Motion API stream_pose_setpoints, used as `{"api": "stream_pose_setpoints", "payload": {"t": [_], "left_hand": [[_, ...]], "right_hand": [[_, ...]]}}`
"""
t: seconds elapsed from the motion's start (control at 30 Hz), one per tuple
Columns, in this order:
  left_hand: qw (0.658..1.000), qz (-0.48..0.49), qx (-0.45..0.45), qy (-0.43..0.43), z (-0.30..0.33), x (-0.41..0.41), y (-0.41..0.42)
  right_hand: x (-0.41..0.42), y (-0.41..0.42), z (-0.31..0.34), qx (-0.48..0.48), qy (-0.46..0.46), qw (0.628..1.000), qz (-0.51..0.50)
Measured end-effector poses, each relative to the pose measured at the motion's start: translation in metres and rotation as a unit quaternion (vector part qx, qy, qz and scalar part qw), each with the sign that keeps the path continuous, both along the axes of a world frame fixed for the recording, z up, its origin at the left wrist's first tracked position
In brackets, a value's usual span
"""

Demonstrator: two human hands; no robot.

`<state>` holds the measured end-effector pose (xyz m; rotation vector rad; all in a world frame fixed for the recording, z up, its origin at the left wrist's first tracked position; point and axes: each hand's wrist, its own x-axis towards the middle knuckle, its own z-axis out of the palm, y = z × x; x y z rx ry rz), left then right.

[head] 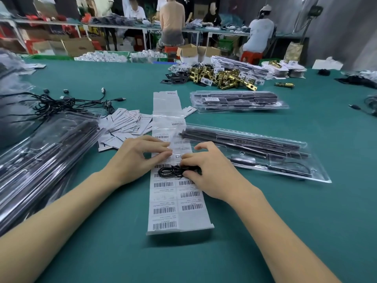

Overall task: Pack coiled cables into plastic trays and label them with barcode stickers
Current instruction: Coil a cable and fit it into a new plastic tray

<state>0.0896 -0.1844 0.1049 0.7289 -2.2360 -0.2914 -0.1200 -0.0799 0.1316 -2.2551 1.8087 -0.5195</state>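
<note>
A long white sheet of barcode stickers (177,205) lies on the green table in front of me. A small black coiled cable (170,171) rests on the sheet. My right hand (210,170) grips the cable's right end with curled fingers. My left hand (140,156) pinches at the sheet just above the cable, thumb and fingers together on a sticker edge. A clear plastic tray (265,152) with dark parts lies open to the right of my hands.
A stack of clear trays (44,152) fills the left side, with loose black cables (67,103) and white cards (126,123) behind it. Another filled tray (238,102) and a heap of brass latches (220,76) lie farther back. People work at benches beyond.
</note>
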Motion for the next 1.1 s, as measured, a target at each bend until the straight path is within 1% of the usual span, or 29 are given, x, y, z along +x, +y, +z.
{"api": "stream_pose_setpoints", "payload": {"t": [0.07, 0.13, 0.27, 0.33, 0.47, 0.53, 0.67, 0.8, 0.87, 0.97, 1.1], "left_hand": [[1.000, -0.003, 0.008, -0.017, 0.000, 0.001, 0.000], [0.999, -0.008, 0.002, -0.053, -0.001, 0.000, 0.001], [0.988, -0.010, -0.047, -0.146, 0.001, -0.002, 0.003], [0.985, -0.014, -0.055, -0.162, 0.002, -0.003, 0.003], [0.988, -0.014, 0.000, -0.154, 0.003, 0.000, 0.001], [0.989, -0.007, 0.013, -0.148, 0.003, -0.002, 0.002], [0.989, -0.023, 0.009, -0.144, 0.004, -0.011, 0.011], [0.991, -0.028, 0.015, -0.132, 0.010, -0.013, 0.016], [0.993, -0.030, 0.004, -0.111, 0.011, -0.014, 0.018], [0.995, -0.034, -0.026, -0.094, 0.013, -0.019, 0.021], [0.994, -0.011, -0.071, -0.080, 0.013, -0.023, 0.024]], "right_hand": [[-0.001, 0.001, 0.000, -0.001, 0.006, 1.000, 0.005], [-0.002, 0.001, -0.001, -0.002, 0.014, 1.000, 0.009], [-0.002, 0.001, -0.002, -0.009, 0.007, 1.000, -0.001], [-0.003, 0.001, -0.002, -0.015, 0.010, 1.000, -0.001], [-0.005, 0.003, -0.003, -0.051, 0.040, 0.998, 0.014], [-0.004, 0.005, -0.003, -0.080, 0.045, 0.996, 0.004], [0.001, 0.013, -0.005, -0.168, 0.111, 0.979, -0.042], [0.001, 0.016, -0.001, -0.245, 0.143, 0.954, -0.101], [-0.001, 0.016, 0.000, -0.251, 0.173, 0.944, -0.126], [-0.001, 0.014, -0.001, -0.224, 0.197, 0.943, -0.150], [0.002, 0.012, -0.004, -0.208, 0.216, 0.940, -0.164]]}}
